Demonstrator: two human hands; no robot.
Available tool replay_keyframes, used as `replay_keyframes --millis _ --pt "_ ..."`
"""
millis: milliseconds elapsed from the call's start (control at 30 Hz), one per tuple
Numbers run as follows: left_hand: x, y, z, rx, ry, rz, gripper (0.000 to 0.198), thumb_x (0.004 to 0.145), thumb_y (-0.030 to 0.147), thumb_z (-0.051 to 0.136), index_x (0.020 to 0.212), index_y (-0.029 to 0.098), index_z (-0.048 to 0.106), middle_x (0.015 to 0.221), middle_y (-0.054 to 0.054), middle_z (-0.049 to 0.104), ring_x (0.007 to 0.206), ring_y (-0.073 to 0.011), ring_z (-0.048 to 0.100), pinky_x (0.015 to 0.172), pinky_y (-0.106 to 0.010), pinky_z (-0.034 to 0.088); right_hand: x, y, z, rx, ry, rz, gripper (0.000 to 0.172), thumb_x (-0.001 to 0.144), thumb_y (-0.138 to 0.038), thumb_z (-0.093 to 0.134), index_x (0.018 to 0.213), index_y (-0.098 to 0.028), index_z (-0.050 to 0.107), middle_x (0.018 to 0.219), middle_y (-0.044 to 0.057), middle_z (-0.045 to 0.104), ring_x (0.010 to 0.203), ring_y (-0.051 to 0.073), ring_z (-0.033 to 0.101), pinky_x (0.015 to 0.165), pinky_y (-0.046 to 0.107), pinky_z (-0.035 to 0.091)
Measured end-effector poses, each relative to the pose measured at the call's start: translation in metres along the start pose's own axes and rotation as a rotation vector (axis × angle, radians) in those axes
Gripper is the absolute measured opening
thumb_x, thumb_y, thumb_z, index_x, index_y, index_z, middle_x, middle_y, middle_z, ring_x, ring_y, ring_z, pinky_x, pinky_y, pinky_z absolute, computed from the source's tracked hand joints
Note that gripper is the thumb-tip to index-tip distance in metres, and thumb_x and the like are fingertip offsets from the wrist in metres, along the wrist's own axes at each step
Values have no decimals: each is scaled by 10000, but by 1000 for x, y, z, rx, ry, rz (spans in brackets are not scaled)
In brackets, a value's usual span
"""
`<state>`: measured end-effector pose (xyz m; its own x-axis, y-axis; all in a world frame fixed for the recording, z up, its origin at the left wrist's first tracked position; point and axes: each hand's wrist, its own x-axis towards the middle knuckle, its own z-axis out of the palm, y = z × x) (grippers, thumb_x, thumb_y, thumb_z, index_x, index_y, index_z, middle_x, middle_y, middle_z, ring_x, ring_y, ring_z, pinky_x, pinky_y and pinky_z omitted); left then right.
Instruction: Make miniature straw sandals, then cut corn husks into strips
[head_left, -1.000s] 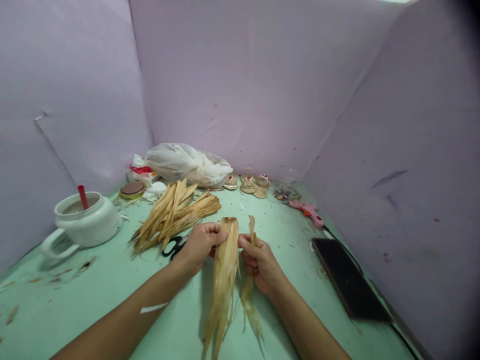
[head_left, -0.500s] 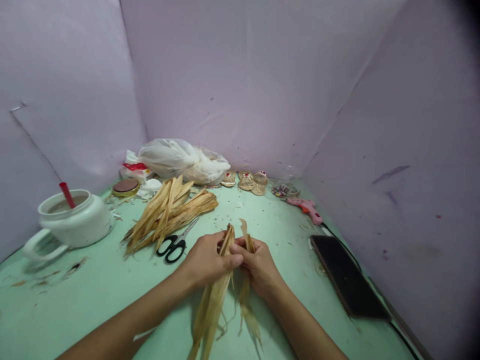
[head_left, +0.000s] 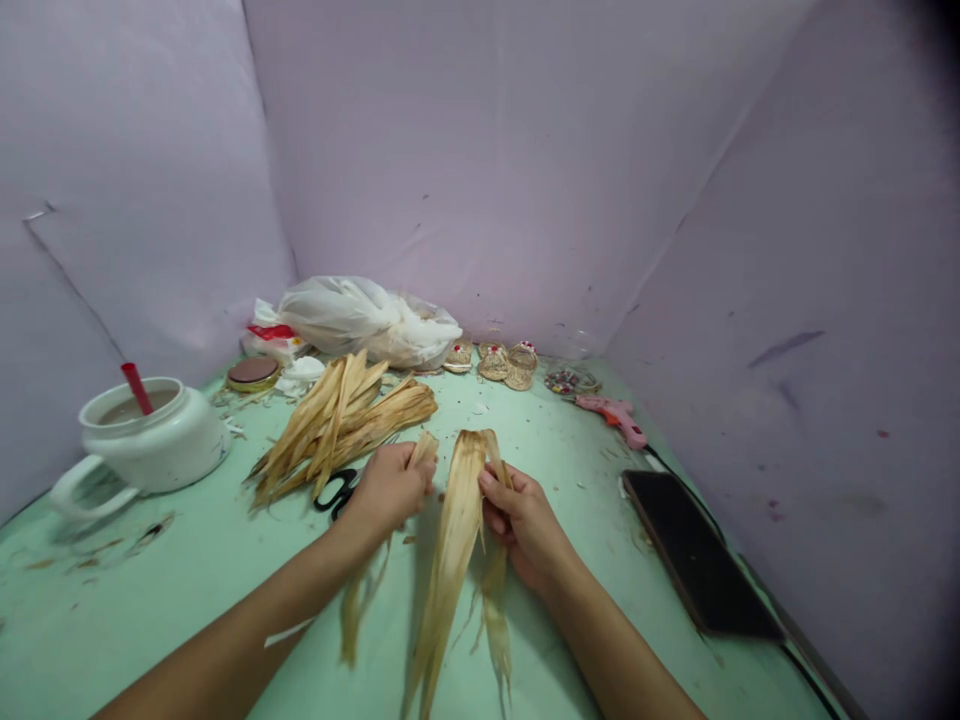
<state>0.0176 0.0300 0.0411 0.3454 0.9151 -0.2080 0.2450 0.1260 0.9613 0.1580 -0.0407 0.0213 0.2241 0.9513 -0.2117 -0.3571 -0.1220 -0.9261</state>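
Observation:
My left hand [head_left: 388, 490] is closed on a narrow strip of dried husk [head_left: 358, 600] that hangs down toward me. My right hand [head_left: 525, 525] pinches the top of a wider bundle of dried husk strips [head_left: 450, 560], whose ends trail down over the green tabletop [head_left: 187, 590]. The two hands sit a short gap apart near the table's middle. Black scissors [head_left: 336, 492] lie just beyond my left hand, partly hidden by it.
A pile of dried husks [head_left: 341, 420] lies behind the scissors. A white pot [head_left: 142, 445] with a red stick stands at the left. A plastic bag [head_left: 367, 322], small woven pieces [head_left: 506, 365], a pink glue gun [head_left: 615, 415] and a dark phone [head_left: 694, 560] lie around.
The hands were pressed together on one bundle half a second ago. Now they have drawn apart, my left hand carrying a narrow strip off to the left.

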Motion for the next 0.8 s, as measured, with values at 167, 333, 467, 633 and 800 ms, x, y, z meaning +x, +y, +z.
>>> replay_keyframes --millis 167,333,467,633,800 --pt "-6 2 -2 526 366 426 310 660 195 577 968 160 572 1108 -131 545 1119 -300 430 935 -408 321 0 0 -1 -7 77 21 350 591 -433 722 660 -169 503 359 -107 344 325 22 197 349 184 70" --pt "-28 3 13 715 138 711 140 752 300 539 750 177 605 828 -76 629 841 -218 566 794 -333 408 -2 -1 1 4 110 62 364 531 -416 758 645 -158 527 357 -96 372 330 21 221 352 182 78" --pt "-30 0 19 605 24 460 142 715 289 545 648 183 611 689 -31 646 674 -176 570 664 -289 406 -4 -3 4 13 88 97 379 495 -402 775 569 -158 495 356 -93 357 337 16 224 354 181 78" --pt "-21 1 14 453 28 263 146 643 254 506 539 171 566 538 -4 584 538 -143 514 555 -252 375 -5 -4 4 27 56 98 375 518 -368 766 522 -163 453 355 -86 368 328 11 233 344 172 85" --pt "-5 8 -8 513 226 215 97 538 210 498 448 177 486 468 20 487 514 -134 457 502 -237 320 2 -11 -6 116 112 80 200 538 -273 675 545 -162 508 387 -49 457 323 56 353 312 170 199"
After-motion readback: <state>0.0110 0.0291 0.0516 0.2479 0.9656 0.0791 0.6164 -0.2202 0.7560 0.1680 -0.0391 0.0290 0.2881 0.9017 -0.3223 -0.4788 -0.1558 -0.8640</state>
